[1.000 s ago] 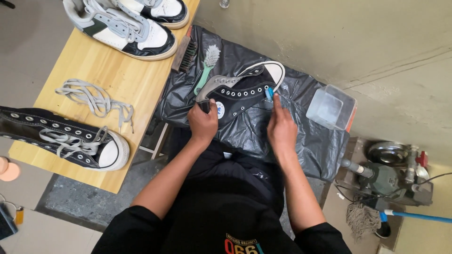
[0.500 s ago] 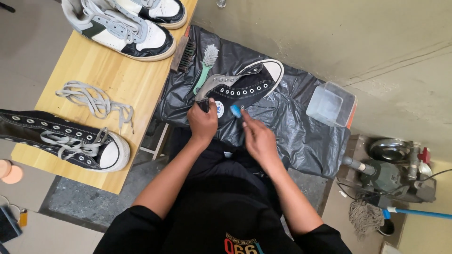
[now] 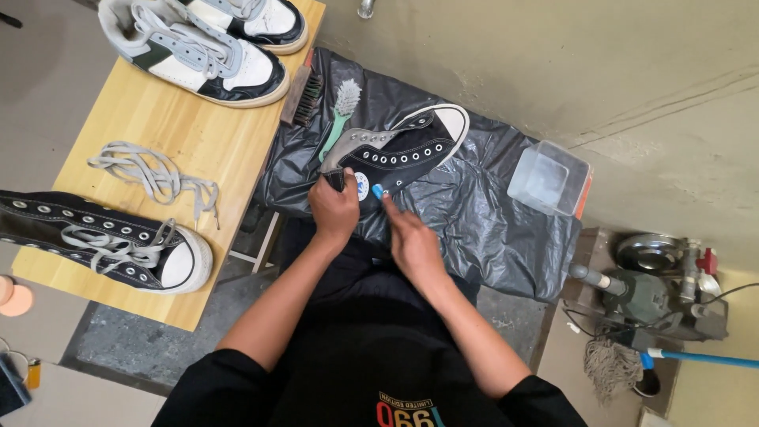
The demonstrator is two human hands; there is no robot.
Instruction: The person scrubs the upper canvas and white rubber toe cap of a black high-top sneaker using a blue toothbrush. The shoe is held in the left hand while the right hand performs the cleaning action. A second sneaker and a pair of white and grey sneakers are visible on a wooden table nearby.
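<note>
left hand [image 3: 335, 209] grips black high-top sneaker [image 3: 399, 152] at heel | right hand [image 3: 411, 243] closed on small blue brush [image 3: 378, 190], tip on sneaker side | black plastic sheet [image 3: 490, 213] underneath

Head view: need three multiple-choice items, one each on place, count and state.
1. Where does the green-handled brush lie?
A. on the black plastic sheet
B. on the wooden table
C. in the clear tub

2. How many black high-top shoes show?
A. one
B. two
C. four

3. The black shoe under the hands is:
A. laced
B. unlaced
C. boxed

A: the brush rests on the sheet beside the shoe.
B: one under the hands, one laced shoe on the table.
B: its eyelets are bare while the left hand grips it and the right hand holds a blue tool.
</note>
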